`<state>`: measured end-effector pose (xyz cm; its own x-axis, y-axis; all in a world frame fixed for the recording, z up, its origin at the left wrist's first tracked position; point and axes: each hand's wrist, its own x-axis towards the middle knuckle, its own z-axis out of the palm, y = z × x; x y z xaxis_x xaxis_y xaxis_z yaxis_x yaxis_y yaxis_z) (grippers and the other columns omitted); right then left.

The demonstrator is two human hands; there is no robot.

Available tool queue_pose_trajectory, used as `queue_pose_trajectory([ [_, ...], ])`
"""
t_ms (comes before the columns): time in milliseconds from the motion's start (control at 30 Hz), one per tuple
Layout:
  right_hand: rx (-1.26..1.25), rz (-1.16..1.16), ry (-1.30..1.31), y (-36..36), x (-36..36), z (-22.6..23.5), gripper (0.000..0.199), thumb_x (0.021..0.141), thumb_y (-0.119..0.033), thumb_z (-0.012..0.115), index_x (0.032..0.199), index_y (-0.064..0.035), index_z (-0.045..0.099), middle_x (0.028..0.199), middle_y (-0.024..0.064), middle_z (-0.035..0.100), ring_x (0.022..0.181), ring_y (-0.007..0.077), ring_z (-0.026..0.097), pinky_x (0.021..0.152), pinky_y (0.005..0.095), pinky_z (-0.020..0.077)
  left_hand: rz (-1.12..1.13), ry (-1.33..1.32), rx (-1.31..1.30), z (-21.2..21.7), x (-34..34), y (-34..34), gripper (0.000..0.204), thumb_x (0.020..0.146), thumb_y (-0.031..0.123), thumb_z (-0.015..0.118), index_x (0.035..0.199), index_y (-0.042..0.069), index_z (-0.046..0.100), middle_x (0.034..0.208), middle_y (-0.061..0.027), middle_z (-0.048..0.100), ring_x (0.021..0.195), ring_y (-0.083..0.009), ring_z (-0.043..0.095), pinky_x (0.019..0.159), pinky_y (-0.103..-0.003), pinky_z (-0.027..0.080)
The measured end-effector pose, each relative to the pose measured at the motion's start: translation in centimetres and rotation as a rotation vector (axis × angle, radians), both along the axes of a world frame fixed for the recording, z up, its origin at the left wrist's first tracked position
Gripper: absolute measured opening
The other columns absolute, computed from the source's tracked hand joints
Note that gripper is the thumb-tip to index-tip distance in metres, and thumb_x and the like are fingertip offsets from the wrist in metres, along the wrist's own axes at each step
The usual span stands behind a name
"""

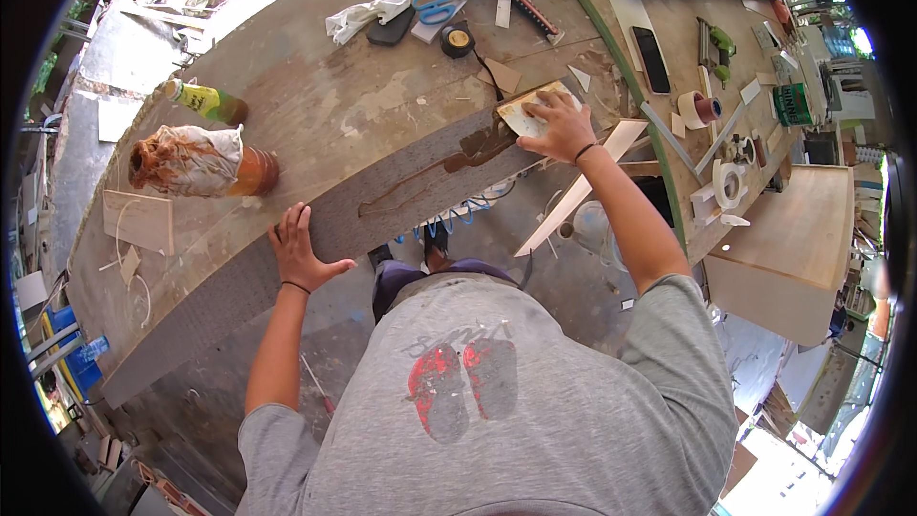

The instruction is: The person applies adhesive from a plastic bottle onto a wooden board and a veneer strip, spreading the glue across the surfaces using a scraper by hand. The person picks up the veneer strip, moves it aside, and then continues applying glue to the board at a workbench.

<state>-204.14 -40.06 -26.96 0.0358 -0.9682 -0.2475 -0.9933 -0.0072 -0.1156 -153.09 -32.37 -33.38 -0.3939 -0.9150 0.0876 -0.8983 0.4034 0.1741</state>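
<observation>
Hands: 2, both bare. Right hand (pixel 557 124): fingers bent over 1 pale rectangular spreader (pixel 517 118), thumb near its lower edge; grip narrow. Left hand (pixel 304 253): fingers and thumb wide apart, holding nothing, resting on 1 long grey strip (pixel 344 199). The strip ran beneath both hands along the near edge of the workbench (pixel 315 115).

Brown paste (pixel 473 148), 1 dark patch plus a thin trail, lay on the strip just left of the right fingers, trailing toward the left ones. The spreader sat at the patch's right end.

Beyond the left fingertips, to the left: 2 bottles, 1 orange-brown bottle in stained white plastic (pixel 196 161) and, farther, 1 green bottle (pixel 205 102). Past the right fingers, to the upper left: 1 tape measure (pixel 458 40), then 1 pair of blue-handled scissors (pixel 436 9). Well right of the right fingers: 1 black smartphone (pixel 651 59) and, farther, 1 green tin (pixel 792 104).
</observation>
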Motion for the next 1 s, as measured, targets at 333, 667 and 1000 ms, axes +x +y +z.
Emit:
queue_pose_trajectory([
  [333,0.054,-0.024,0.031,-0.2,-0.1,0.7,0.068,0.068,-0.06,0.07,0.127,-0.0256,0.064,0.143,0.0071,0.047,0.14,0.0286,0.034,0.104,0.0729,0.024,-0.002,-0.008,-0.005,-0.2,0.1,0.0,0.126,0.051,0.092,0.061,0.143,0.011,0.033,0.147,-0.0104,0.037,0.141,-0.0294,0.03,0.113,-0.059,0.013],
  [667,0.038,0.004,0.006,-0.7,-2.6,0.9,0.066,0.067,-0.057,0.07,0.126,-0.0262,0.065,0.143,0.0061,0.049,0.138,0.0279,0.037,0.105,0.0724,0.0231,-0.007,-0.015,-0.005,-0.3,0.2,0.0,0.125,0.052,0.092,0.06,0.142,0.01,0.034,0.148,-0.0113,0.036,0.141,-0.0294,0.029,0.115,-0.057,0.011],
  [1000,0.013,0.001,0.003,-1.4,-6.4,-1.1,0.07,0.067,-0.056,0.073,0.129,-0.0269,0.062,0.147,0.0048,0.044,0.141,0.0276,0.034,0.108,0.0695,0.0228,-0.015,-0.002,-0.014,-0.1,0.0,-0.1,0.125,0.051,0.089,0.063,0.142,0.01,0.034,0.147,-0.0117,0.036,0.141,-0.0294,0.029,0.114,-0.058,0.011],
])
